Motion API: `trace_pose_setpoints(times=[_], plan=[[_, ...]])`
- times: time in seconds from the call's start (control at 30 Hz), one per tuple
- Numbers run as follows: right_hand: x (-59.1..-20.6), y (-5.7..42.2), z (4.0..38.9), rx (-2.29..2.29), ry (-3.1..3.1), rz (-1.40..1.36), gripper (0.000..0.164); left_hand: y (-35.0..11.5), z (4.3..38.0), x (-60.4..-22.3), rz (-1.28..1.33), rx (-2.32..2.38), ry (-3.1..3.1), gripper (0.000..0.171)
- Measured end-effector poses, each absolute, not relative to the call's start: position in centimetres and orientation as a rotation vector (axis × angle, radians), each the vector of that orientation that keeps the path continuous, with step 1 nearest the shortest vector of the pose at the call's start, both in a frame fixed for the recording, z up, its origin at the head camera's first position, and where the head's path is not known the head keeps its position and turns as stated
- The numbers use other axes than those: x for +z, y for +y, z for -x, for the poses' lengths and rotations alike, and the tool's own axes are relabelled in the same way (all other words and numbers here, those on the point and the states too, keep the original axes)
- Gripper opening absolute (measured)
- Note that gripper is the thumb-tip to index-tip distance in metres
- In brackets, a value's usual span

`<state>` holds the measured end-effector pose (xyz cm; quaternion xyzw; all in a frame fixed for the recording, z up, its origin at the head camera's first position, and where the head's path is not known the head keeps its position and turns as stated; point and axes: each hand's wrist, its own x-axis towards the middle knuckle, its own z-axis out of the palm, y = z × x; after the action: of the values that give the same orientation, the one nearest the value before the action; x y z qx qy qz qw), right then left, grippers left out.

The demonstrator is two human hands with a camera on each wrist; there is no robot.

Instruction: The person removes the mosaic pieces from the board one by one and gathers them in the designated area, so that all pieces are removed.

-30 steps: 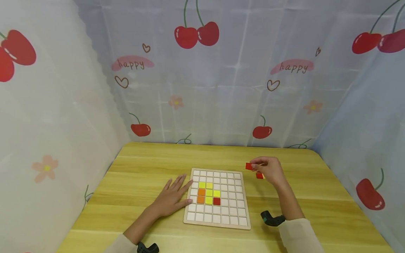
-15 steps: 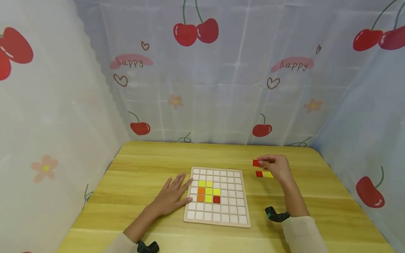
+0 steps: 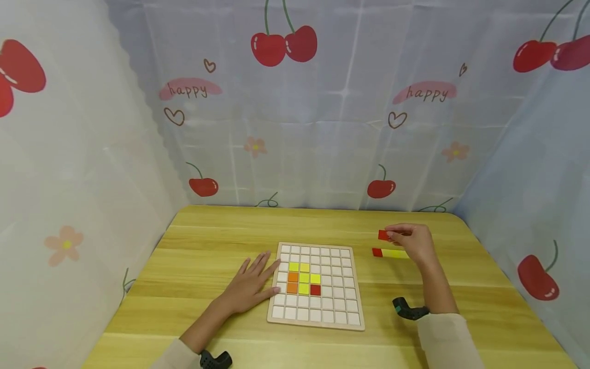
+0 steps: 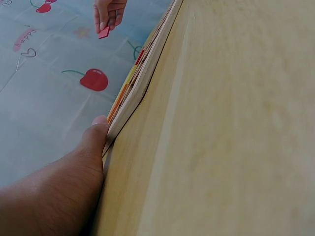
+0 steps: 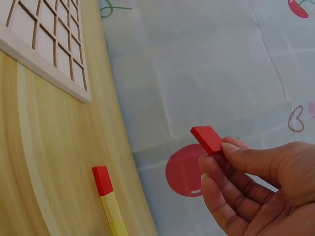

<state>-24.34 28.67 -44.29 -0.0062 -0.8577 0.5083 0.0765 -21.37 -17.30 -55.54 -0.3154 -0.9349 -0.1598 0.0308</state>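
My right hand (image 3: 413, 243) pinches a flat red square tile (image 5: 208, 139) between thumb and fingers, raised above the table. Below it lies a row of tiles, with a red tile (image 3: 377, 252) at the left end and yellow tiles (image 3: 394, 253) running on under the hand. My left hand (image 3: 249, 287) lies flat with spread fingers, its fingertips on the left edge of a wooden grid board (image 3: 338, 325). Set in the board are several yellow tiles (image 3: 304, 277), two orange tiles (image 3: 292, 282) and a dark red tile (image 3: 315, 290); its other squares are pale.
The wooden table (image 3: 221, 225) ends at a printed curtain (image 3: 313, 123) behind it, and more curtain hangs on both sides. A black device (image 3: 409, 309) sits at the right wrist, another black device (image 3: 215, 360) at the left.
My right hand has moved to the right with the red tile, uncovering more of the tile row beneath. My left hand stays at the board's edge.
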Motion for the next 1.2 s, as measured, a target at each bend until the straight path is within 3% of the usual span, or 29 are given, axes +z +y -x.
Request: trace_pose_setpoints(times=[0.97, 1.2], plan=[[-45.1, 33.3, 24.0, 1.606, -2.486, 0.198, 0.034, -17.3, 21.4, -55.6, 0.967, -0.486, -2.889, 0.078], [-45.9, 34.3, 24.0, 1.582, -2.491, 0.249, 0.031, -17.3, 21.4, -55.4, 0.975, -0.482, -2.902, 0.078]])
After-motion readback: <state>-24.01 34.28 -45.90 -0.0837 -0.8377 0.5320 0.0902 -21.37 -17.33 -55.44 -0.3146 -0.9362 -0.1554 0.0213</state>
